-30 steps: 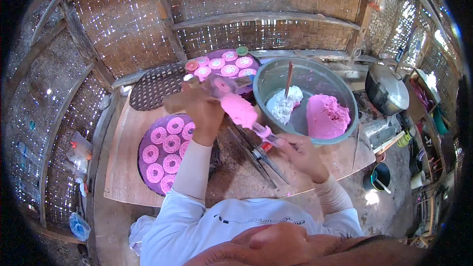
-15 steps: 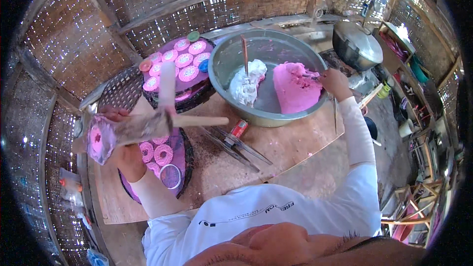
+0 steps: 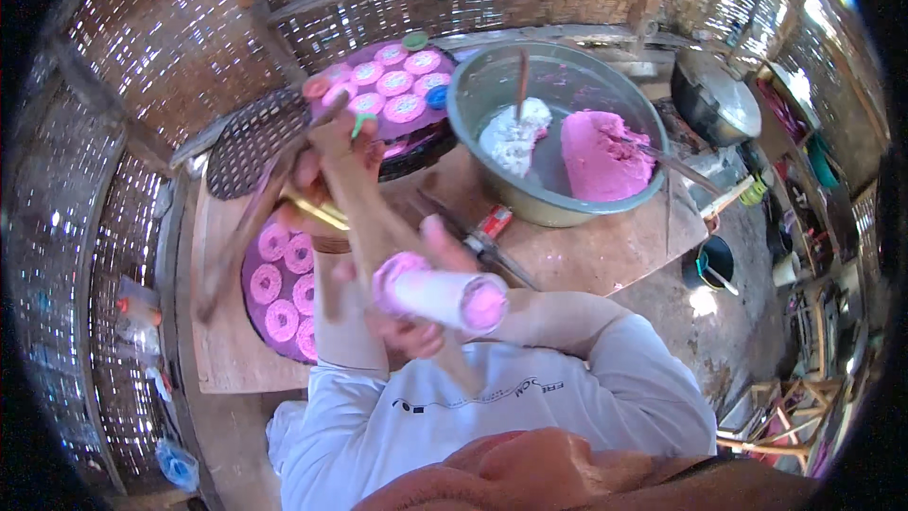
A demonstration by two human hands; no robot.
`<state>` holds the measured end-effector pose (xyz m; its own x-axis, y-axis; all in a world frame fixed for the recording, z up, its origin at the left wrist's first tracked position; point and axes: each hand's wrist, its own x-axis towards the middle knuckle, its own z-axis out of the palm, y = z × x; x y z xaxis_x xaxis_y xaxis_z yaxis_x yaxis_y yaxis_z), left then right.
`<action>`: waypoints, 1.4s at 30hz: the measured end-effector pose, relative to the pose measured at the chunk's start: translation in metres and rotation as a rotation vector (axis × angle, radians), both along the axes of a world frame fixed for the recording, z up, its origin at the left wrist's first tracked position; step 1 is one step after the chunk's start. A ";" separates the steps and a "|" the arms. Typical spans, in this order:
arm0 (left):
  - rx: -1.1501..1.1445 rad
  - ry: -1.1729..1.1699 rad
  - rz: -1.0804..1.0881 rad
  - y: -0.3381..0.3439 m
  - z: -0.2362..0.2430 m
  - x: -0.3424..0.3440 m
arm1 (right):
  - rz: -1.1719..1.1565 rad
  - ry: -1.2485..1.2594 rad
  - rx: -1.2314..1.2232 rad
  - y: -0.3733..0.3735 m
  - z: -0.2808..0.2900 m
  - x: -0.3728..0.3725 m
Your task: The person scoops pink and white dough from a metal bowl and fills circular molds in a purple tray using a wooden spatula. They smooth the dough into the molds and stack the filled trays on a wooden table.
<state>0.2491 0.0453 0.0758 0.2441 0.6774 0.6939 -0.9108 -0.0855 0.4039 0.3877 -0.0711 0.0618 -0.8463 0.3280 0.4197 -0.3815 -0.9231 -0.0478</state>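
A wooden press with long handles (image 3: 364,194) is tilted across the front of my body, partly blurred. My left hand (image 3: 317,180) is wrapped round its upper wooden part. A pale tube (image 3: 430,293), with pink dough showing at its end, lies crosswise on the press. My right hand (image 3: 411,336) is closed round the tube, fingers below it and thumb above. Beyond, a large grey-green basin (image 3: 463,147) holds a white dough lump (image 3: 511,142) with an upright stick in it. Beside it sits a pink dough mound (image 3: 605,161) with a long-handled utensil (image 3: 686,170) stuck in.
A round tray (image 3: 364,61) at the back carries several pink lacy rings. Another tray (image 3: 270,298) of pink rings lies front left. Wooden tongs (image 3: 511,270) and a small red pack (image 3: 495,220) rest on the board table (image 3: 586,255). A lidded pot (image 3: 719,99) stands far right.
My right hand has left the pink dough in the basin and come to the tube. The press has swung round toward my body. The utensil stays in the dough.
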 end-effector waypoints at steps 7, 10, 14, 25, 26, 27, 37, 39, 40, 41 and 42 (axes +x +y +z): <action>-0.316 0.940 1.063 -0.050 -0.044 -0.103 | -0.934 -0.812 0.493 0.009 0.035 0.030; 0.338 1.314 1.492 -0.082 -0.030 -0.109 | -1.180 -0.972 0.653 0.022 0.029 0.002; 0.386 1.439 1.489 -0.107 -0.006 -0.129 | -1.237 -1.076 0.972 0.026 0.049 -0.034; 0.295 1.666 1.161 -0.134 -0.003 -0.156 | -1.136 -1.160 1.643 0.013 0.073 -0.081; 0.234 1.578 1.130 -0.135 -0.002 -0.151 | -1.129 -1.149 1.668 0.012 0.071 -0.083; 0.176 1.493 1.098 -0.137 -0.003 -0.147 | -1.135 -1.119 1.706 0.013 0.066 -0.084; 0.103 1.743 1.259 -0.141 -0.044 -0.118 | -0.943 -1.374 1.127 0.013 0.017 -0.095; -0.009 1.692 1.136 -0.144 -0.049 -0.114 | -0.929 -1.387 1.281 0.015 0.018 -0.092; -0.001 1.620 1.065 -0.143 -0.058 -0.114 | -0.990 -1.325 1.545 0.018 0.018 -0.087; 0.007 1.548 0.995 -0.140 -0.073 -0.116 | -1.043 -1.240 1.808 0.020 0.018 -0.085; 0.014 1.471 0.930 -0.137 -0.078 -0.117 | -1.056 -1.213 1.839 0.021 0.019 -0.085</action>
